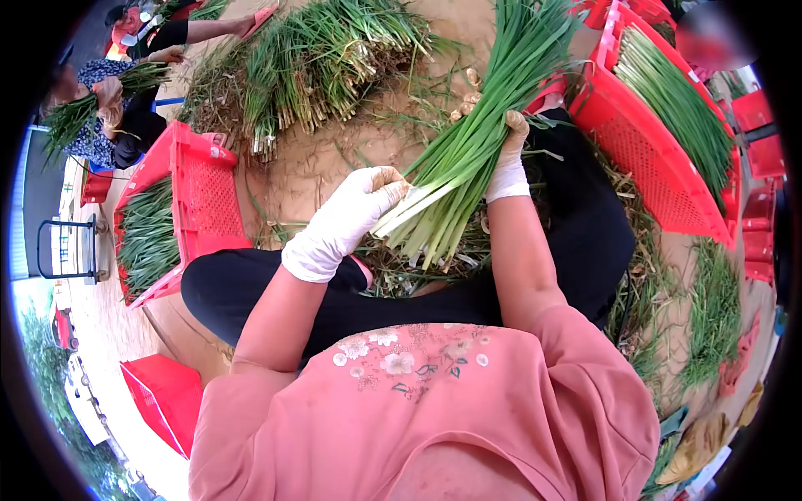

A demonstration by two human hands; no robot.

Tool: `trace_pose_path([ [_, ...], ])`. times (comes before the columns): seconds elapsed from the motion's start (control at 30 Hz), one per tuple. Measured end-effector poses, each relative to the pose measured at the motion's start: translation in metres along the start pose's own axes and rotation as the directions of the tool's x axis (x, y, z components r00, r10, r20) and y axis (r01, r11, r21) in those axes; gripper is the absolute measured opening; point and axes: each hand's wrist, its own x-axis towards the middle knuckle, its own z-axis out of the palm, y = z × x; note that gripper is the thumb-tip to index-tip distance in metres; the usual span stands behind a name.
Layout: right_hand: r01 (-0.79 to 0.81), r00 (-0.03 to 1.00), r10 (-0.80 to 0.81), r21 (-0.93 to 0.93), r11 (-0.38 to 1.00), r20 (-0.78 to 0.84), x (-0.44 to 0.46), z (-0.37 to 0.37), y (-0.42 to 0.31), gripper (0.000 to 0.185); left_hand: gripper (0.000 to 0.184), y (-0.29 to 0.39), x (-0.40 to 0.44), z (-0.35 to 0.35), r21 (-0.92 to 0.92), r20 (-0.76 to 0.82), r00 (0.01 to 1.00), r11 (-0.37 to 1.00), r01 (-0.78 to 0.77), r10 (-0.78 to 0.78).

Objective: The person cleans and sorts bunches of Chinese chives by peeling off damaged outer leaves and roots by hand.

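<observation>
Green bunch [478,144] in the right hand [510,157], left hand [355,210] at its pale ends

Head view: the gloved right hand is wrapped around the bunch's middle, thumb on the near side; the gloved left hand pinches at the edge of its white stalks. Its long axis runs aslant: leaf tips point beyond the right hand, away from the body, pale ends back toward the lap, just right of the left hand. Picking over those ends seems the step in hand; the next move probably calls for a steady right hand and a fine left pinch. Beyond the left hand lies a heap of stalks [330,63]; right of the right hand, a red crate [639,138].
</observation>
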Motion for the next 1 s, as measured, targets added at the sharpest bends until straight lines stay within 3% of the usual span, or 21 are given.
trace_pose_path([
  [0.13,0.022,1.0,-0.022,0.039,0.999,0.005,-0.005,0.003,-0.003,0.081,0.016,-0.026,0.008,0.008,-0.11,-0.177,0.984,0.993,-0.032,0.012],
  [0.23,0.039,0.994,-0.045,-0.057,0.998,-0.102,-0.006,0.003,-0.006,0.082,0.011,-0.04,0.015,0.006,-0.166,-0.399,0.916,0.985,-0.041,-0.029],
  [0.37,0.02,0.993,-0.031,-0.103,0.994,-0.11,-0.003,0.001,-0.006,0.082,0.012,-0.045,0.009,-0.012,-0.391,-0.385,0.922,0.898,-0.202,0.039],
  [0.4,0.017,0.994,-0.029,-0.102,0.995,-0.11,-0.002,-0.005,-0.007,0.082,0.014,-0.037,0.004,-0.02,-0.346,-0.384,0.921,0.916,-0.205,0.061],
  [0.47,0.043,0.993,-0.044,-0.01,0.999,-0.107,0.001,-0.018,-0.011,0.068,0.015,-0.029,-0.018,-0.06,-0.06,-0.299,0.951,0.993,-0.102,0.079],
  [0.5,0.07,0.995,-0.071,-0.017,0.997,-0.07,0.003,-0.013,-0.012,0.073,0.015,-0.028,-0.027,-0.08,0.158,-0.356,0.933,0.987,0.016,0.042],
  [0.53,0.065,0.995,-0.066,-0.019,0.998,-0.069,0.006,-0.016,-0.013,0.073,0.015,-0.029,-0.035,-0.102,0.361,-0.418,0.908,0.922,0.144,0.022],
  [0.6,0.126,0.992,-0.124,0.057,0.99,-0.037,0.013,-0.021,-0.016,0.079,0.012,-0.058,-0.048,-0.153,0.638,-0.605,0.795,0.63,0.443,0.053],
  [0.63,0.163,0.986,-0.159,0.067,0.984,-0.057,0.015,-0.02,-0.016,0.079,0.013,-0.082,-0.058,-0.184,0.823,-0.564,0.821,0.15,0.548,0.091],
  [0.67,0.154,0.987,-0.151,0.064,0.986,-0.051,0.019,-0.021,-0.017,0.079,0.016,-0.11,-0.069,-0.211,0.777,-0.514,0.852,-0.369,0.51,0.098],
  [0.73,0.225,0.974,-0.226,0.122,0.967,-0.007,0.028,-0.026,-0.019,0.079,0.02,-0.167,-0.092,-0.248,0.752,-0.639,0.698,-0.452,0.479,-0.323],
  [0.8,0.234,0.97,-0.243,0.238,0.943,0.009,0.033,-0.02,-0.018,0.078,0.023,-0.169,-0.087,-0.231,0.699,-0.712,0.537,-0.524,0.486,-0.452],
  [0.83,0.215,0.972,-0.233,0.266,0.94,0.038,0.038,-0.024,-0.018,0.078,0.022,-0.161,-0.088,-0.212,0.71,-0.629,0.741,-0.562,0.424,-0.235],
  [0.87,0.2,0.972,-0.228,0.293,0.935,0.064,0.041,-0.029,-0.018,0.078,0.022,-0.148,-0.078,-0.2,0.775,-0.561,0.799,-0.479,0.413,-0.219],
  [0.9,0.205,0.971,-0.232,0.296,0.933,0.059,0.042,-0.031,-0.018,0.078,0.02,-0.142,-0.067,-0.189,0.835,-0.494,0.869,-0.287,0.47,-0.015],
  [0.93,0.213,0.971,-0.234,0.264,0.941,0.049,0.042,-0.032,-0.016,0.078,0.016,-0.121,-0.055,-0.167,0.887,-0.462,0.868,0.1,0.451,0.181],
  [0.97,0.22,0.971,-0.236,0.232,0.948,0.042,0.043,-0.033,-0.014,0.078,0.014,-0.101,-0.046,-0.143,0.943,-0.317,0.781,0.266,0.2,0.538],
  [1.0,0.223,0.971,-0.238,0.234,0.946,0.038,0.04,-0.031,-0.011,0.078,0.017,-0.065,-0.037,-0.107,0.903,-0.296,0.698,0.428,-0.017,0.652],
])
